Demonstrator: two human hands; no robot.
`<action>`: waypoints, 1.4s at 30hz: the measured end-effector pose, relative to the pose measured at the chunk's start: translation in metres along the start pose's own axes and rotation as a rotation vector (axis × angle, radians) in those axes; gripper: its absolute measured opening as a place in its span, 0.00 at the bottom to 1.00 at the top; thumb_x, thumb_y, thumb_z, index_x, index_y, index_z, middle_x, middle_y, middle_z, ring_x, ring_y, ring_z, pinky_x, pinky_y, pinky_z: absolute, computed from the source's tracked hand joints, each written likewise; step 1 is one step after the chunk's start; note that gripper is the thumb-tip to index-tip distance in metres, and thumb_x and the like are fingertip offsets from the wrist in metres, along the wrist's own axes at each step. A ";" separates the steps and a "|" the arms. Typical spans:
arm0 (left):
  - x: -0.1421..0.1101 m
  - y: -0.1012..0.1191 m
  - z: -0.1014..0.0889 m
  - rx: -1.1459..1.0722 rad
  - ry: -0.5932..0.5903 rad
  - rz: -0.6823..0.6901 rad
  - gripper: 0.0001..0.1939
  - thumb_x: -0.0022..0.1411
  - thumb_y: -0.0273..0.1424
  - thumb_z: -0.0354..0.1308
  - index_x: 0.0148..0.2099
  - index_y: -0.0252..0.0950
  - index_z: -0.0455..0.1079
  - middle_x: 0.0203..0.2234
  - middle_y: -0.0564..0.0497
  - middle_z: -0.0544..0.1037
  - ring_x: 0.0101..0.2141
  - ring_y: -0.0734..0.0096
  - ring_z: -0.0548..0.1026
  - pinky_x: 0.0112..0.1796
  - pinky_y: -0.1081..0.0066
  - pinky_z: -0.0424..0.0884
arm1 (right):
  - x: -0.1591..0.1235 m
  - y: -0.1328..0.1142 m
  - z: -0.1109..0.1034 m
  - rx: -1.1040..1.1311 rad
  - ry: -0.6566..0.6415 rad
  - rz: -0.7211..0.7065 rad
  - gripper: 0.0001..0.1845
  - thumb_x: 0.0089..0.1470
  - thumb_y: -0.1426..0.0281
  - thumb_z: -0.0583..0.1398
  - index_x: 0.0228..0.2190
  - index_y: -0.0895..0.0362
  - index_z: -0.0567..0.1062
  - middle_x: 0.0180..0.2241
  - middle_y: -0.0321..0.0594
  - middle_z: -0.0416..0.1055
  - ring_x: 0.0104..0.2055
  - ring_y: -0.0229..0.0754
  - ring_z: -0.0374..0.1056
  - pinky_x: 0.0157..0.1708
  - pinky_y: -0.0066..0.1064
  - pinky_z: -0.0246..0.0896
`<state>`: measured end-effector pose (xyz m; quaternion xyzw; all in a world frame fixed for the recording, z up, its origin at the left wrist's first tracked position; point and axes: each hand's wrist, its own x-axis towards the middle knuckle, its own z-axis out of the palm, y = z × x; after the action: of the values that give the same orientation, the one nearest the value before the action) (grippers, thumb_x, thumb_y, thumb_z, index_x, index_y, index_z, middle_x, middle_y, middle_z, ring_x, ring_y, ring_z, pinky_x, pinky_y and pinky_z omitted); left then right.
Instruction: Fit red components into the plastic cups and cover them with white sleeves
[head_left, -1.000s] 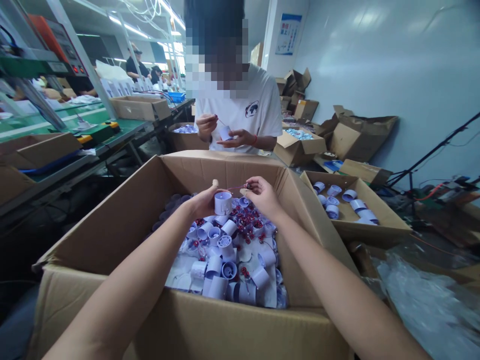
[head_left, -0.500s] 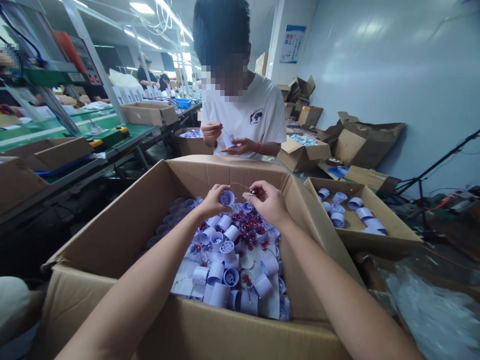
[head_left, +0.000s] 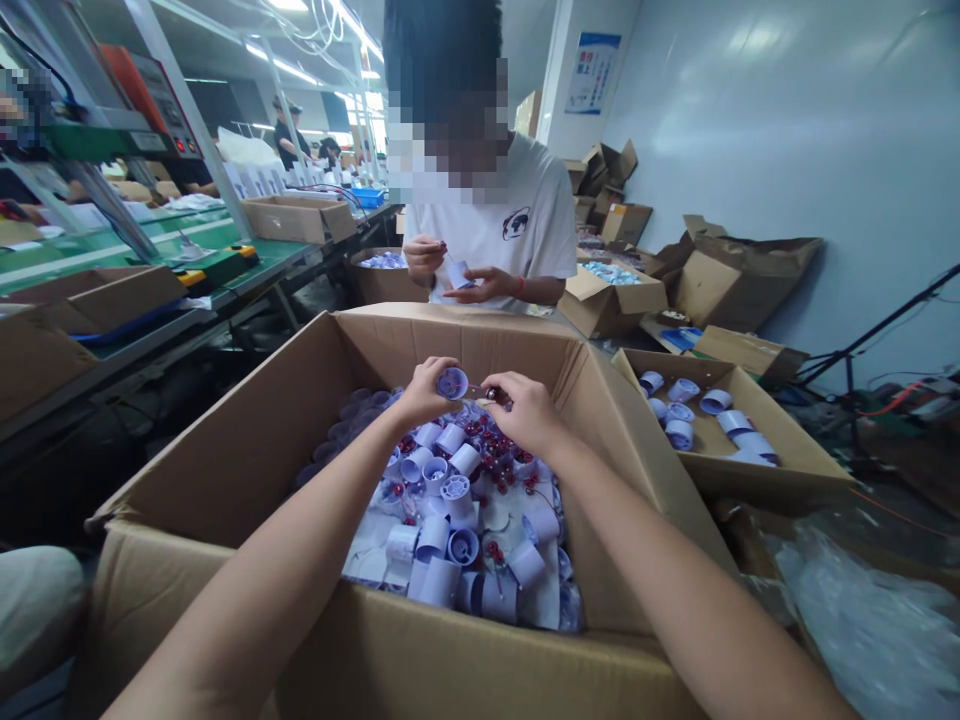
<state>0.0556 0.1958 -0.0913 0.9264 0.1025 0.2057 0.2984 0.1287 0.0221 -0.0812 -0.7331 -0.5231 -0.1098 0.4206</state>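
My left hand [head_left: 429, 388] is closed around a small white plastic cup [head_left: 453, 384], its open end turned toward me. Close beside it on the right, the fingers of my right hand [head_left: 521, 400] pinch a small dark, shiny round part [head_left: 492, 394]. A thin reddish wire runs from that part toward the cup. Both hands are above a large cardboard box [head_left: 187, 440]. Inside it lie many similar white cups [head_left: 439, 580], several with red wire coils [head_left: 495, 552] among them, on plastic packing.
Across the box stands a co-worker in a white shirt [head_left: 544, 200], holding another cup and a red wired part. To the right is a lower carton [head_left: 795, 460] with several cups. A green conveyor bench [head_left: 277, 262] runs along the left; plastic bags [head_left: 862, 600] lie at lower right.
My right hand has moved left, closer to the cup, and the wire's arch between my hands has flattened. My left hand keeps its hold on the cup. The view has shifted slightly.
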 end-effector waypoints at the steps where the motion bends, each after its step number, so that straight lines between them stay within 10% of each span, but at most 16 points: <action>1: 0.000 0.000 0.000 0.003 -0.001 0.002 0.27 0.37 0.27 0.64 0.44 0.38 0.65 0.44 0.49 0.68 0.48 0.59 0.64 0.51 0.62 0.57 | 0.000 0.000 0.001 -0.012 0.003 -0.001 0.07 0.46 0.76 0.60 0.31 0.56 0.73 0.31 0.40 0.72 0.32 0.39 0.67 0.35 0.30 0.61; 31: 0.002 -0.006 0.004 -0.193 -0.020 0.008 0.28 0.36 0.23 0.62 0.44 0.36 0.65 0.40 0.50 0.70 0.42 0.63 0.69 0.45 0.64 0.64 | -0.005 0.009 0.008 -0.001 -0.211 -0.077 0.17 0.45 0.84 0.57 0.36 0.57 0.76 0.36 0.41 0.72 0.40 0.39 0.68 0.44 0.31 0.61; 42: -0.004 0.006 0.006 0.015 -0.151 0.096 0.28 0.37 0.22 0.61 0.46 0.33 0.65 0.41 0.47 0.71 0.43 0.60 0.68 0.46 0.63 0.64 | -0.005 0.004 0.008 -0.007 -0.252 0.208 0.16 0.45 0.79 0.58 0.38 0.56 0.77 0.32 0.41 0.72 0.31 0.38 0.67 0.35 0.30 0.62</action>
<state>0.0551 0.1866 -0.0932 0.9453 0.0367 0.1486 0.2880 0.1277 0.0238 -0.0913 -0.7926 -0.4927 0.0251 0.3582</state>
